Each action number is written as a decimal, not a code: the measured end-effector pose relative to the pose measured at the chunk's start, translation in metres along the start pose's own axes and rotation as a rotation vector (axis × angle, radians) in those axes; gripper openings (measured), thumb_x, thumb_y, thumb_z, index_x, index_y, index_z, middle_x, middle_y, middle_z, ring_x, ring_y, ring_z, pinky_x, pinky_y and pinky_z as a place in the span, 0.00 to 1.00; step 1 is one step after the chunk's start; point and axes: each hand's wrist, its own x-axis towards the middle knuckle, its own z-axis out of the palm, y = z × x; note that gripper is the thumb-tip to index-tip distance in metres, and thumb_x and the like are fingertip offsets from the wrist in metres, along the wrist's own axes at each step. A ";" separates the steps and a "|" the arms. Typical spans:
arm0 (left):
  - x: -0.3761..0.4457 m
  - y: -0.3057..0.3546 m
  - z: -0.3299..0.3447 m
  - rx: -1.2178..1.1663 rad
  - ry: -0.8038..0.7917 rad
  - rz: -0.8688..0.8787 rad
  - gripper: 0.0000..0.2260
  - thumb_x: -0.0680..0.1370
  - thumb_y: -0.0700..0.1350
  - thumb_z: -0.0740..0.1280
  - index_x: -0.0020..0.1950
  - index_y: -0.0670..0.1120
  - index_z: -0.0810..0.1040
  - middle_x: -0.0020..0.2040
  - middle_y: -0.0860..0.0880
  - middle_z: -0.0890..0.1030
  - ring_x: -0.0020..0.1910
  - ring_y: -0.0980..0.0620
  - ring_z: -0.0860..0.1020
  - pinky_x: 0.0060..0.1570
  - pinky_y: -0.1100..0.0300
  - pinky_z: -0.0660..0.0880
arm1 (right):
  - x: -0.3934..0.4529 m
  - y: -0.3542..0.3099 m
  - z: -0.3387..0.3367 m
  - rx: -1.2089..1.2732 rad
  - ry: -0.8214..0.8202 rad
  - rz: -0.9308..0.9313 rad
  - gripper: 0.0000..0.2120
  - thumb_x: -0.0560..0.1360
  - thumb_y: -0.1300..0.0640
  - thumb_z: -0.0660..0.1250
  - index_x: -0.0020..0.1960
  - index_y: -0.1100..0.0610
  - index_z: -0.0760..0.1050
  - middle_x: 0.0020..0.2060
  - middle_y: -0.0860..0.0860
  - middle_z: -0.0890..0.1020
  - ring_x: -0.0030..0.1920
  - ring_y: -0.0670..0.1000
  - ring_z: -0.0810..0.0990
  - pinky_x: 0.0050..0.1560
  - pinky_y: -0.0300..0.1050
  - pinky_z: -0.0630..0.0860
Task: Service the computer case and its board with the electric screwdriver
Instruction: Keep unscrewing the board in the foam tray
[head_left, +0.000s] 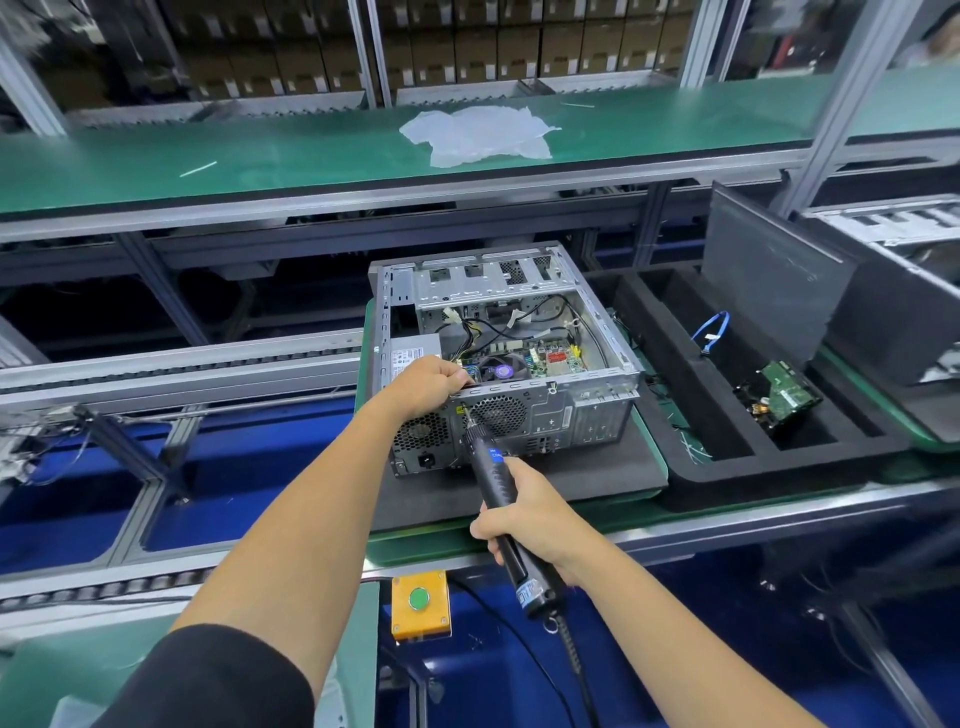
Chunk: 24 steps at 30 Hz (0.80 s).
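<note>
From the head camera I see the computer case lying open on a dark foam pad on the green-edged bench, its board exposed inside with a fan and loose cables. My left hand curls over the top edge of the case's rear panel, gripping it. My right hand wraps around the electric screwdriver, whose tip meets the rear panel just beside the round fan grille. To the right, a black foam tray holds a green circuit drive and a blue cable. A yellow button box sits below.
</note>
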 end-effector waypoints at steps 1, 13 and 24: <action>0.000 0.000 0.000 0.004 0.008 0.003 0.10 0.81 0.45 0.58 0.43 0.47 0.74 0.27 0.50 0.63 0.24 0.55 0.60 0.28 0.61 0.59 | 0.000 -0.001 0.002 0.000 0.008 -0.002 0.27 0.65 0.66 0.72 0.61 0.54 0.69 0.39 0.54 0.77 0.30 0.52 0.76 0.35 0.48 0.77; 0.003 -0.005 0.005 0.031 0.030 0.009 0.16 0.81 0.44 0.58 0.47 0.34 0.79 0.36 0.42 0.73 0.35 0.50 0.68 0.38 0.59 0.63 | -0.002 -0.004 0.003 0.003 0.027 0.011 0.28 0.65 0.66 0.72 0.63 0.54 0.68 0.42 0.57 0.77 0.31 0.53 0.77 0.36 0.49 0.77; 0.005 -0.007 0.006 -0.021 0.031 0.001 0.17 0.80 0.43 0.59 0.30 0.44 0.68 0.36 0.43 0.72 0.37 0.50 0.69 0.40 0.57 0.64 | 0.001 -0.005 0.006 -0.096 0.050 0.006 0.26 0.67 0.67 0.70 0.61 0.53 0.68 0.43 0.57 0.77 0.32 0.53 0.77 0.37 0.49 0.78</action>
